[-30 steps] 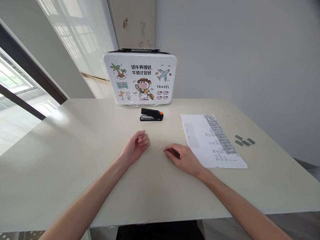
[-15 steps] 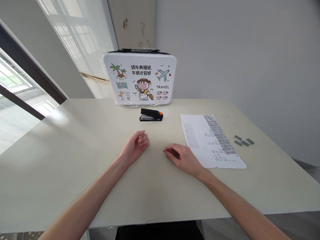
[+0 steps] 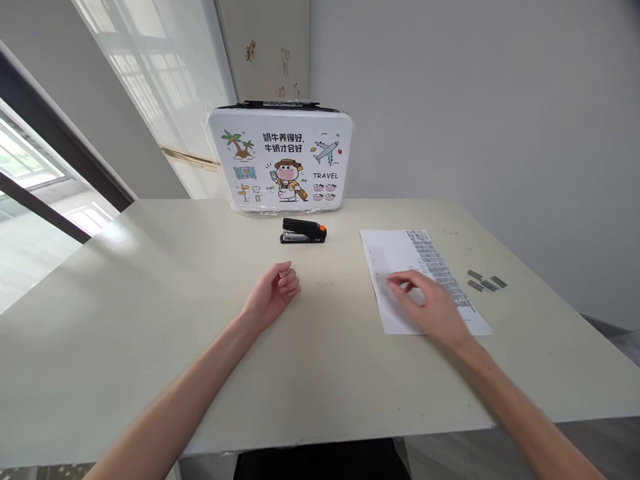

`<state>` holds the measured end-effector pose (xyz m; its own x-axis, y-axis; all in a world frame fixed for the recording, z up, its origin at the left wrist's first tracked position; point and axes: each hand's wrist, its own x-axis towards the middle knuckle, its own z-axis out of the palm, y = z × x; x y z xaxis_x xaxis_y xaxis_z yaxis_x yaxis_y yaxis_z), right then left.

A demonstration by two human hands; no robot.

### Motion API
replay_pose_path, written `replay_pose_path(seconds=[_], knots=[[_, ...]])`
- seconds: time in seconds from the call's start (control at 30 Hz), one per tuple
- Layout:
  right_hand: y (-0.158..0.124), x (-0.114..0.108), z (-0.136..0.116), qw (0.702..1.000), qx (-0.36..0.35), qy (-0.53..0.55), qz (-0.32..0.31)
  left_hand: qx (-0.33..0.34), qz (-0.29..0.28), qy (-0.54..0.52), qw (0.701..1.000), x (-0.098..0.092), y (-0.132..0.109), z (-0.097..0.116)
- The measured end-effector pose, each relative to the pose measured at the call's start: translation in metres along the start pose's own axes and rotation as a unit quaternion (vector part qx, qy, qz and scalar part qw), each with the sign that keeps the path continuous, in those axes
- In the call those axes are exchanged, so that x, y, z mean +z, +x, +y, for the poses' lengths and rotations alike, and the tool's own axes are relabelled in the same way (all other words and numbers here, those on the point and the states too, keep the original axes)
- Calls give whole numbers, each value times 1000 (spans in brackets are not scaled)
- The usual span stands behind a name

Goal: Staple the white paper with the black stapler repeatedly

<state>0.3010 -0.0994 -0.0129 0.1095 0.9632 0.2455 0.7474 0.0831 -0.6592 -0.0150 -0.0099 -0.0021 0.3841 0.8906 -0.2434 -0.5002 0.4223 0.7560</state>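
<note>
My left hand point(image 3: 274, 295) rests on the table, its fingers loosely curled in and nothing showing in them. Over the printed sheet of paper point(image 3: 395, 250) is my right hand point(image 3: 433, 303), thumb and fingertips drawn close together with no object seen between them. Slight blur on this hand leaves it unclear whether it touches the paper. A black stapler point(image 3: 303, 231) with an orange part at its right end lies beyond my left hand. To the right of the sheet lie several grey staple strips point(image 3: 489, 285).
A white case point(image 3: 283, 160) with cartoon prints and clear wrapping stands upright at the back of the table point(image 3: 150, 287). Behind it is a grey wall, with a window on the left. The table's near edge runs across the bottom, above a black seat point(image 3: 320, 460).
My right hand has moved right, from bare table to over the printed sheet. My left hand, the stapler and the staple strips stay where they were.
</note>
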Motion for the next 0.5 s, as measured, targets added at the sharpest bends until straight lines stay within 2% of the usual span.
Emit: replay_pose_path(seconds=[0.07,0.13,0.2,0.27,0.33,0.4,0.47,0.5], knots=[[-6,-22,30,995,22,-82,57,15,-5,59,998,1,-1,-2],[-15,-39,57,988,25,-136,71,31,-19,133,990,2,-2,-6],[-28,-47,75,986,2,-165,26,44,-36,204,977,2,-3,-10],[-44,-44,80,981,-40,-183,-43,57,-47,263,962,2,-4,-13],[-63,-33,74,973,-76,-201,-88,72,-49,313,946,3,-6,-14],[-85,-19,55,967,-93,-218,-95,82,-37,369,925,4,-8,-13],[-109,-3,27,965,-106,-224,-86,115,-20,445,888,5,-10,-13],[-120,5,11,966,-109,-222,-80,148,-22,489,859,5,-9,-13]])
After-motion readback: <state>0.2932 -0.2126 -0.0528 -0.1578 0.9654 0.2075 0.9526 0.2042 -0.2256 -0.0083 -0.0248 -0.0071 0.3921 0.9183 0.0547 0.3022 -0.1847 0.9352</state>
